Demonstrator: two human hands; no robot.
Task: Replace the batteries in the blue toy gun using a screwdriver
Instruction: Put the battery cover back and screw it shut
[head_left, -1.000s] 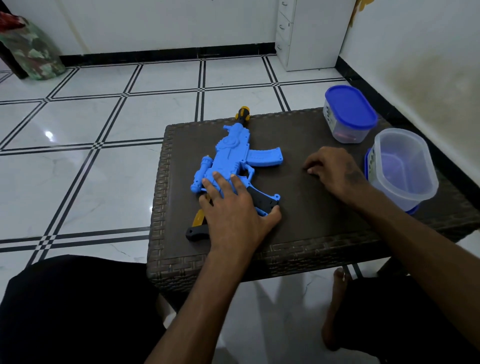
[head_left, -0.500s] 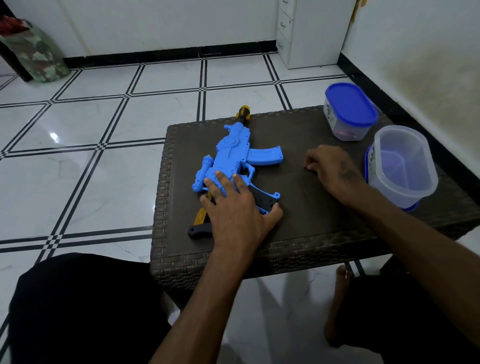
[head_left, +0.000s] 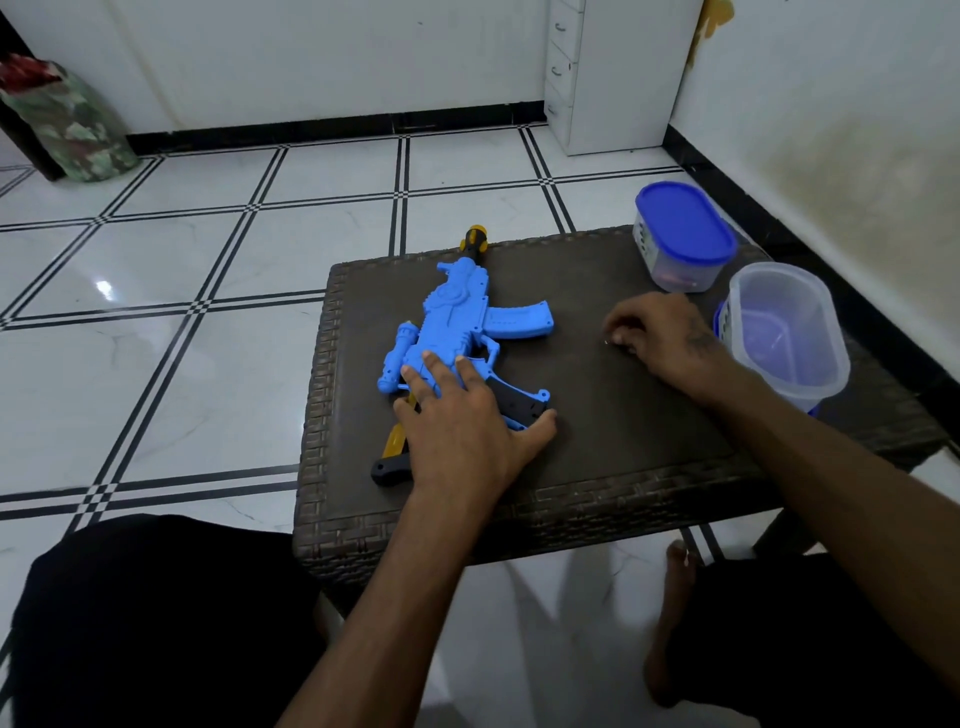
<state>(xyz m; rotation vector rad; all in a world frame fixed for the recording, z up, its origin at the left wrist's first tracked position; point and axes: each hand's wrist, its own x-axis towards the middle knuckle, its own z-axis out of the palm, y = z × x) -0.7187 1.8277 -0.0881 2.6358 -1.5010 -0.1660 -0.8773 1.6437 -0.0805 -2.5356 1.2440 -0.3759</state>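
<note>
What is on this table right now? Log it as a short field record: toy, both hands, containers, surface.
toy: blue toy gun lying flat, muzzle toward the far edge
left hand: left hand flat on the gun's rear, pressing it down
right hand: right hand curled on the table, fingertips pinching something small; what it is cannot be told
containers: lidded tub at the far right; open tub beside the right hand
surface: dark woven table
screwdriver: not identifiable

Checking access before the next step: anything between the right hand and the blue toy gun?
Nothing visible. Bare tabletop separates the right hand from the blue toy gun. The left hand already lies flat on the gun's rear. Both containers sit on the hand's far side.
</note>
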